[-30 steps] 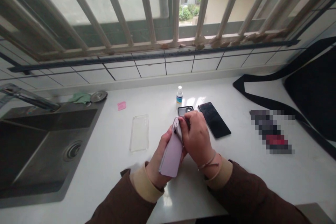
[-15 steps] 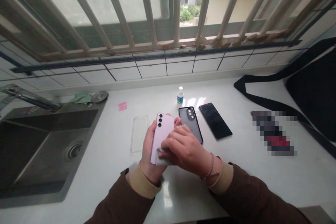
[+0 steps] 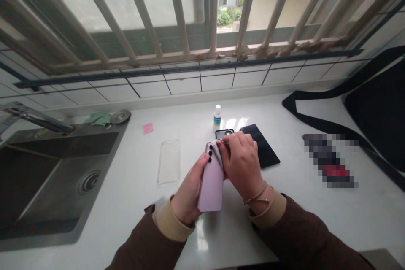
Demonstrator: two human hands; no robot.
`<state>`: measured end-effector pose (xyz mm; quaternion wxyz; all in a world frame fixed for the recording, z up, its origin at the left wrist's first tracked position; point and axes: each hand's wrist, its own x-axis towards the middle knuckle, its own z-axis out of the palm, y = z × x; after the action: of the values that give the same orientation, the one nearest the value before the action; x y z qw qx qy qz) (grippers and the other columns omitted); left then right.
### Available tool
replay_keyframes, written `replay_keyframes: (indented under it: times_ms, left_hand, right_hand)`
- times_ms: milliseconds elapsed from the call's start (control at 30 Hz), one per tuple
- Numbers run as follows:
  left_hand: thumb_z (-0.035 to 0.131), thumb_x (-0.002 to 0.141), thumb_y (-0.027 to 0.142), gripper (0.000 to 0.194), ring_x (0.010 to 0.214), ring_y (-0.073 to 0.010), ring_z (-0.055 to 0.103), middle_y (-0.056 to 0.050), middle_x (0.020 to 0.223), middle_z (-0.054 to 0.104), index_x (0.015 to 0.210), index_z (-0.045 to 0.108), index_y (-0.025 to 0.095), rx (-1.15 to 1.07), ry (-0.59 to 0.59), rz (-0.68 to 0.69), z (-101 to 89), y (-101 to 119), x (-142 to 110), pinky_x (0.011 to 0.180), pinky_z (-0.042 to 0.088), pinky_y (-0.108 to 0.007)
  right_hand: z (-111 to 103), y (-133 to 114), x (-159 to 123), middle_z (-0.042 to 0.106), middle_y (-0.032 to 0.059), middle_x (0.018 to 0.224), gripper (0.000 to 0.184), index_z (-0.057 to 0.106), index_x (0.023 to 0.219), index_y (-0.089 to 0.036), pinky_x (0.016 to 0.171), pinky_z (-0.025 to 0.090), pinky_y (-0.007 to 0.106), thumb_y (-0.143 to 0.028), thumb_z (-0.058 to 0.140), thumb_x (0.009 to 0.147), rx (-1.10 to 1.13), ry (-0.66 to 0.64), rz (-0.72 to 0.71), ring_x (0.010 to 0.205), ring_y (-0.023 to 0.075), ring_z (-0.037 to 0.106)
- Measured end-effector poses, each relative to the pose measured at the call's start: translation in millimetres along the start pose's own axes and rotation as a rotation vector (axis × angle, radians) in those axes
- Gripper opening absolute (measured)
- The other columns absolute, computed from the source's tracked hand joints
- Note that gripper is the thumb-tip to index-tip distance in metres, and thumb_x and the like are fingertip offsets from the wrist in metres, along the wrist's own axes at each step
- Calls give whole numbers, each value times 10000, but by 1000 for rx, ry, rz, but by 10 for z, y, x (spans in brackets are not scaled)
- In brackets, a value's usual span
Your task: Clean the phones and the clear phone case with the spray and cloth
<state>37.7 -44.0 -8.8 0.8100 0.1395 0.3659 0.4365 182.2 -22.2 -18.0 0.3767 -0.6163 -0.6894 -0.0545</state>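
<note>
Left hand (image 3: 188, 190) is closed around the left edge of a lilac smartphone (image 3: 212, 187), back facing up, three black camera lenses at the far end, held tilted just above the white countertop (image 3: 291, 223). Right hand (image 3: 242, 164) is curled over the far end of the phone, fingers pinching a pale cloth (image 3: 218, 148) against it; the cloth looks greyish, but the fingers hide most of it. Just past the right hand, partly covered by it, lie a dark phone case (image 3: 224, 133) and a black smartphone (image 3: 264, 147), face up. A small white-capped dropper bottle (image 3: 217, 116) stands beyond them. A clear phone case (image 3: 168, 161) lies left of the hands, with a pink sticky note (image 3: 147, 128) farther off. Far left: steel sink (image 3: 60, 177), faucet (image 3: 38, 118), green rag (image 3: 98, 119). On the right are a black bag strap (image 3: 316, 118) and a pixelated object (image 3: 329, 160).
</note>
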Motion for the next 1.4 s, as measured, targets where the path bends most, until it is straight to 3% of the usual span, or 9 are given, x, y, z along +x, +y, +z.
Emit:
replay_keyframes:
  times_ms: [200,267,400,500,600,667,900,1167,1400]
  left_hand:
    - [620,1041,435,433,949,-255,791,-160,1111,796,1353,643,136,144,91,-67,31,122,-100,947,643,-412]
    - [647,1018,473,497,945,-261,789,-170,1126,790,1389,608,145,328,164,9,-43,281,-167,944,635,-415]
    - [618,998,590,588,1014,-277,764,-125,1223,747,1459,557,231,975,357,382,-246,738,-251,990,596,-467]
    - [613,994,536,582,1131,-338,716,-156,1257,716,1479,580,216,1604,662,584,-324,1002,-213,1035,553,-511]
    - [597,1005,494,623,1099,-385,711,-214,1177,696,1519,551,144,1984,879,576,-321,1062,-93,973,560,-498]
    - [585,1013,483,561,1019,-390,723,-219,1098,692,1440,601,120,2124,931,484,-309,1011,4,905,569,-467]
    - [564,1026,456,461,1038,-397,723,-242,1102,690,1304,637,96,2267,905,284,-350,812,193,880,548,-424]
    - [549,1032,447,460,1037,-391,704,-239,1096,690,1294,637,79,2329,861,332,-363,779,217,895,522,-427]
    - [574,1030,498,451,1015,-366,682,-200,1069,666,1263,650,120,2328,710,406,-126,395,218,886,515,-421]
  right_hand:
    - [10,46,-13,650,80,955,130,594,1012,-222,801,369,413,-304,568,1109,126,82,6,903,278,549]
    - [1,59,-11,631,74,929,128,572,1003,-223,798,378,410,-284,554,1114,171,120,-8,874,267,543]
    - [1,61,-15,626,72,940,105,556,1013,-225,798,391,406,-271,575,1105,221,119,-39,877,263,547]
    - [13,52,-21,622,65,932,104,546,1008,-231,811,402,405,-258,576,1103,247,107,-69,879,260,549]
    - [22,49,-22,610,53,906,113,541,995,-237,808,403,402,-248,578,1100,254,104,-88,860,254,544]
    - [25,50,-20,609,50,901,116,542,989,-239,805,401,401,-246,584,1097,250,104,-92,851,252,542]
    - [40,62,-21,623,55,913,103,552,999,-238,813,413,401,-245,582,1097,253,104,-94,868,252,553]
    - [47,53,-37,627,62,917,109,560,996,-233,822,425,406,-254,570,1103,259,59,-82,873,251,553]
    - [56,40,-46,639,69,928,113,570,999,-234,832,449,404,-262,555,1108,300,2,-103,885,245,569]
